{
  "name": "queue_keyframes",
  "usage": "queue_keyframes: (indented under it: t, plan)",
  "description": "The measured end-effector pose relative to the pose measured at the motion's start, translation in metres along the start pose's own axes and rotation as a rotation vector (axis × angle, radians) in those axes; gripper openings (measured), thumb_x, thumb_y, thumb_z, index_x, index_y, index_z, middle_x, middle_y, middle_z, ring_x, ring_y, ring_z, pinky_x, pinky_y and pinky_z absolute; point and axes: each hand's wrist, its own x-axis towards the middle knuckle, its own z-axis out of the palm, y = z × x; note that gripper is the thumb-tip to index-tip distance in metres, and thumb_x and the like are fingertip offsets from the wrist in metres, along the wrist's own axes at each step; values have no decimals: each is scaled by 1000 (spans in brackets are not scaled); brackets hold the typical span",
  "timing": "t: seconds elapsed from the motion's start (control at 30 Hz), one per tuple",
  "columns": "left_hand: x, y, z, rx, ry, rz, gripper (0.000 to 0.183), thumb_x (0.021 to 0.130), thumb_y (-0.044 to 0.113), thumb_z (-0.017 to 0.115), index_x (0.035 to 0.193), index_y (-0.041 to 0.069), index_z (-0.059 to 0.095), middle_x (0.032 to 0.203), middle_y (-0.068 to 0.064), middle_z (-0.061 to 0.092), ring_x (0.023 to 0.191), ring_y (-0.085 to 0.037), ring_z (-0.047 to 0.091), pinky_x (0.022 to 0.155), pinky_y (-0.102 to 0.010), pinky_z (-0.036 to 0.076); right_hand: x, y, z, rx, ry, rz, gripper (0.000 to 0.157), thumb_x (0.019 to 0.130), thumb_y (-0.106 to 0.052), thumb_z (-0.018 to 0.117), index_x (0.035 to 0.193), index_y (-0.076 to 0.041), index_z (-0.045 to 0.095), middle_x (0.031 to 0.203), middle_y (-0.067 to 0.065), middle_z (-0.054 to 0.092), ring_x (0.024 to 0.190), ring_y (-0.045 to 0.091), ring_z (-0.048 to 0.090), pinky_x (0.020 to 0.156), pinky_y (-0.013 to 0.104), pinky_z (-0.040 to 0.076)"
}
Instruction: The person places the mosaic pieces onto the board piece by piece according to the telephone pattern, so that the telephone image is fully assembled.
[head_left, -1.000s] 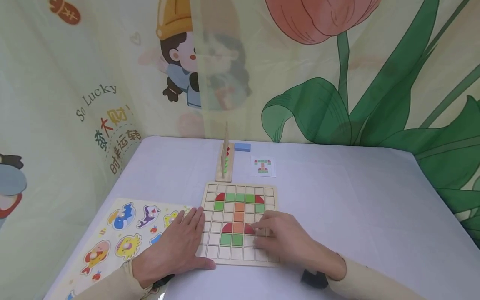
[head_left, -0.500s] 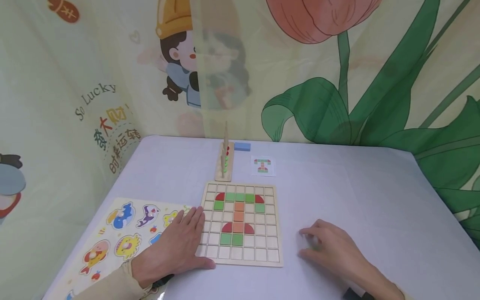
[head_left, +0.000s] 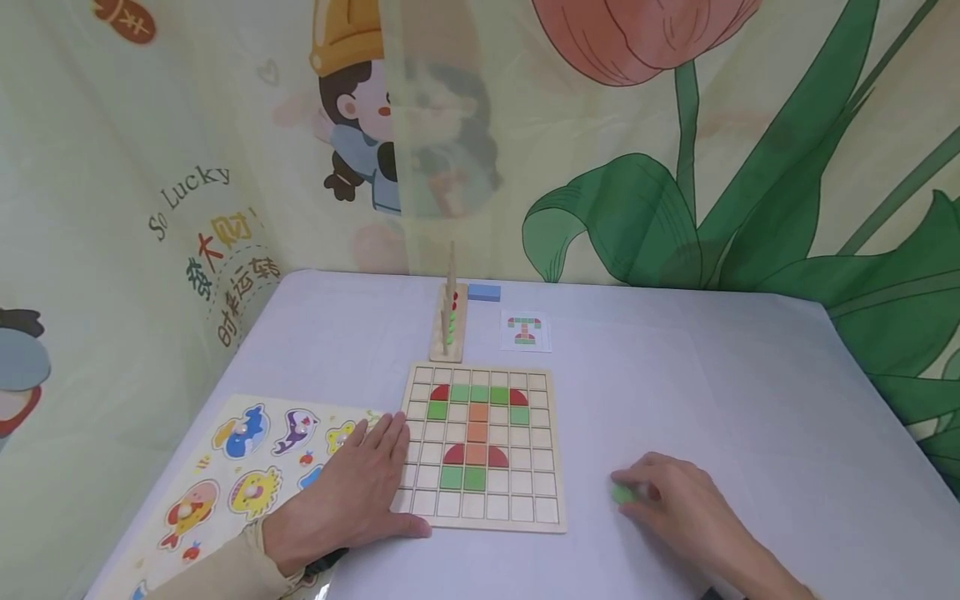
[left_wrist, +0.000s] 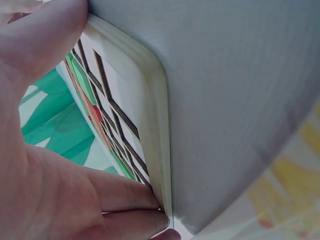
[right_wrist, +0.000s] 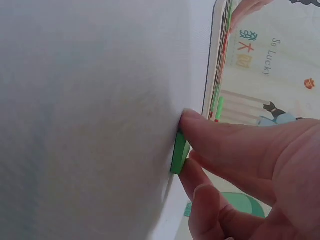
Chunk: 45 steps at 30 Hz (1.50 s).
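Note:
A wooden grid board point(head_left: 522, 510) lies on the white table, with green, red and orange tiles set in some of its cells. My left hand point(head_left: 352, 492) rests along the board's left side, fingers straight and pointing away, thumb by the near left corner. In the left wrist view, fingers point(left_wrist: 125, 195) and thumb touch the board's rim. To the right of the board, my right hand point(head_left: 678, 504) pinches a green tile point(head_left: 622, 493) between thumb and fingers. The right wrist view shows this green tile point(right_wrist: 179, 152) tilted on edge, close over the tabletop.
A pattern card point(head_left: 526, 332) lies behind the board, near a blue block point(head_left: 484, 292). Left of them stands a wooden stand point(head_left: 447, 333) with red and green beads. A sea-animal puzzle board point(head_left: 247, 533) lies under my left forearm.
My right hand has moved from over the board's right side to the table on the right, and a green tile now shows between its fingertips. My left hand has stayed put.

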Motion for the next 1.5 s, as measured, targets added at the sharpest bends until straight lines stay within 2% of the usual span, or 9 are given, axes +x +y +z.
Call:
queue_keyframes:
  t: [0.33,0.43,0.7,1.07,1.3,1.5]
  plan:
    - [0,1,-2,33,-13,-5,121,75,83,65,153,-6,40,163,-22,38,152,-38,37,124,-57,31,3,-3,2,-12,-11,24,29,78,-12,87,105,-18,82,95,-11,71,75,7,52,61,20,44]
    - [1,1,-1,39,-11,-5,121,75,83,65,153,-6,41,163,-22,38,152,-38,37,124,-57,31,4,-8,3,-16,-11,1,29,79,-12,87,106,-19,81,94,-12,69,76,5,52,63,20,46]
    - [-1,0,-1,24,-2,2,121,76,83,65,152,-7,41,163,-23,38,152,-39,37,124,-57,31,10,-36,-1,45,35,-166,31,78,-12,88,107,-20,82,90,-19,65,76,-1,51,64,16,46]
    - [0,1,-1,26,-10,-5,121,76,83,65,153,-6,40,163,-22,37,152,-38,37,124,-57,31,37,-77,7,212,-55,-406,32,81,-17,86,113,-13,80,93,-14,67,72,2,52,62,17,46]
    - [0,1,-1,23,-7,-4,121,75,83,66,153,-6,40,163,-22,38,152,-38,37,124,-57,31,47,-90,20,244,-157,-460,30,83,-18,84,113,-16,81,91,-14,69,73,-1,53,62,17,46]
    - [-1,1,-1,24,5,1,120,75,83,66,152,-7,41,163,-23,38,152,-38,38,124,-57,32,52,-94,28,252,-174,-488,27,83,-13,83,110,-14,82,95,-9,74,83,-1,58,69,16,49]
